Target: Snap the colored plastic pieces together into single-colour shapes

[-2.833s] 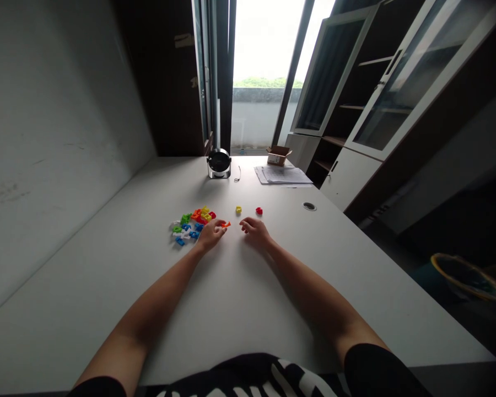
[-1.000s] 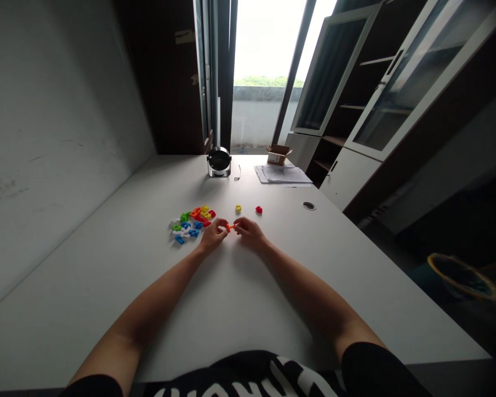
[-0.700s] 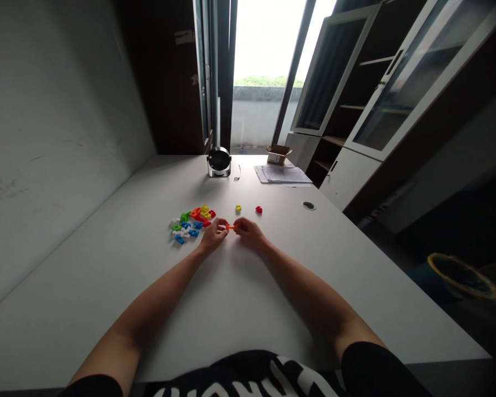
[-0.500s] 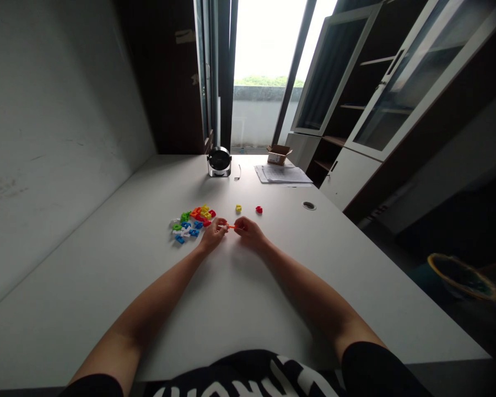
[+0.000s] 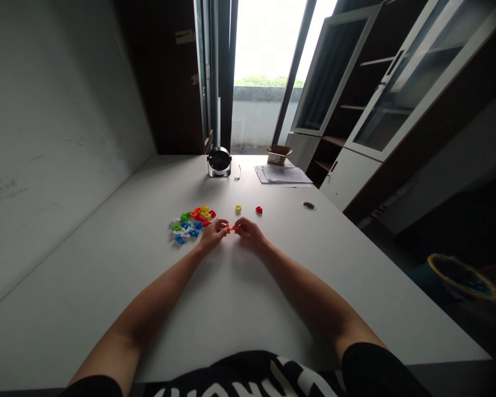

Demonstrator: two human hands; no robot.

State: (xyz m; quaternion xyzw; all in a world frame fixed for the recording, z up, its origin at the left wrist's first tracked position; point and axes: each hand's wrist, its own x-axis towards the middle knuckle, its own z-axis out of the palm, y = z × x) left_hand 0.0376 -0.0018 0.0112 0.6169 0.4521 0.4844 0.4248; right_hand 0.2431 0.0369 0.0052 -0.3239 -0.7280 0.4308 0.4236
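Between my two hands is a small orange plastic piece, partly covered by fingers. My left hand pinches its left side, and my right hand pinches its right side. Whether it is one piece or two joined ones, I cannot tell. Just left of my left hand lies a loose pile of small plastic pieces in green, blue, white, orange, yellow and red. Beyond my fingers, a yellow piece and a red piece lie apart on the white table.
At the table's far side stands a round black device on a stand, beside a thin dark cord. Papers and an open cardboard box lie at the back right. A round cable hole is nearer. A wall borders the left side.
The orange piece has turned slightly between my fingers, showing more of its upright part. Both hands stay in nearly the same place.
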